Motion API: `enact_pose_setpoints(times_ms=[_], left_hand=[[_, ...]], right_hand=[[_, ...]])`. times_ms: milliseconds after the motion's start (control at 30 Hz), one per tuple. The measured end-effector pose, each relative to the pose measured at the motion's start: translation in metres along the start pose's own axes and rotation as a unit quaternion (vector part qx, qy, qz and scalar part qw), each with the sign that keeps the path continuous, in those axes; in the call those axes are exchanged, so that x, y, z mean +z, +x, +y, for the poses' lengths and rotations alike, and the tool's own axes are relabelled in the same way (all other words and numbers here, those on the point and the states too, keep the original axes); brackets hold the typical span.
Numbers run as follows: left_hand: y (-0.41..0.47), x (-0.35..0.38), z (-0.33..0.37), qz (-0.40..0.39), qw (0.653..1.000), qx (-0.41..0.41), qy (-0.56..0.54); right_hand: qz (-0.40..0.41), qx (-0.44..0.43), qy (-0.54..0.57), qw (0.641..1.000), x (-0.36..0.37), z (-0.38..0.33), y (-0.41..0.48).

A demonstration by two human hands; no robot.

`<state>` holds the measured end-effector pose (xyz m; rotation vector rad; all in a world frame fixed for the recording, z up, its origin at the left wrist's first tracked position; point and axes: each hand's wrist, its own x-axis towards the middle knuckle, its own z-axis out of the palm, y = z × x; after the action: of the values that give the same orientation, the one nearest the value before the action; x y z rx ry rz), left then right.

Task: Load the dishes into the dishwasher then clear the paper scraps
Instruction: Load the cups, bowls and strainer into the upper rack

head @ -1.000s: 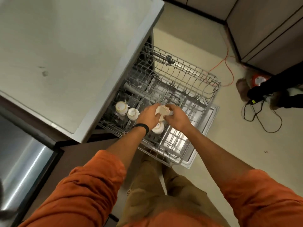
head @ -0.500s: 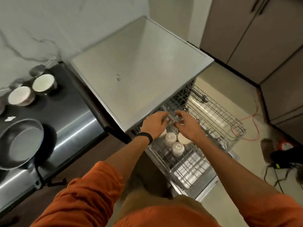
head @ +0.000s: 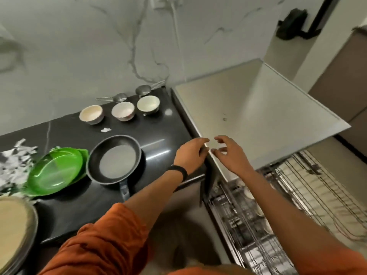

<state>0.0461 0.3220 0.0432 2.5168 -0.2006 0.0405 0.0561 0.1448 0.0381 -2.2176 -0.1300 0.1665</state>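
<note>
Two hands empty, fingers loosely spread, left hand (head: 190, 154) and right hand (head: 228, 156); best grab nearest bowl (head: 148, 104) off tabletop (head: 158, 133) by rim, rack it inverted.

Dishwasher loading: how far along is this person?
Done: a few pale dishes sit in the rack. In hand: nothing; left hand and right hand hover empty. Left: three bowls, frying pan, green plates, then the paper scraps.

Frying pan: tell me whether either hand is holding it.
No, the frying pan sits untouched on the black counter, while the left hand and right hand are empty, off to its right.
</note>
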Motion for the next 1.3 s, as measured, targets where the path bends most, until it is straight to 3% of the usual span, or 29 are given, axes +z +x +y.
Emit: enact_pose_setpoints(times_ms=[233,533,800,967,1067,1133,1300], left_hand=[[0.012,-0.07,-0.083,0.066,0.996,-0.051,0.022],[0.07,-0.108,-0.156,0.106,0.983,-0.148,0.026],[0.142,-0.101,-0.174,0.069,0.979,-0.166,0.099],[0.164,-0.093,-0.176,0.052,0.957,-0.193,0.213],[0.169,-0.095,-0.176,0.056,0.956,-0.164,0.236],[0.169,-0.096,-0.173,0.077,0.97,-0.115,0.202],[0.167,-0.09,-0.134,0.111,0.993,-0.043,-0.012]], right_hand=[[-0.041,-0.044,-0.003,0.998,0.063,-0.071,0.058],[-0.114,-0.09,-0.028,0.989,0.105,-0.115,0.156],[-0.162,-0.109,-0.052,0.979,0.114,-0.108,0.221],[-0.176,-0.087,-0.059,0.979,0.112,-0.095,0.241],[-0.173,-0.068,-0.049,0.981,0.113,-0.087,0.246],[-0.163,-0.051,-0.033,0.985,0.114,-0.085,0.246],[-0.061,-0.015,0.037,0.997,0.095,-0.083,0.23]])
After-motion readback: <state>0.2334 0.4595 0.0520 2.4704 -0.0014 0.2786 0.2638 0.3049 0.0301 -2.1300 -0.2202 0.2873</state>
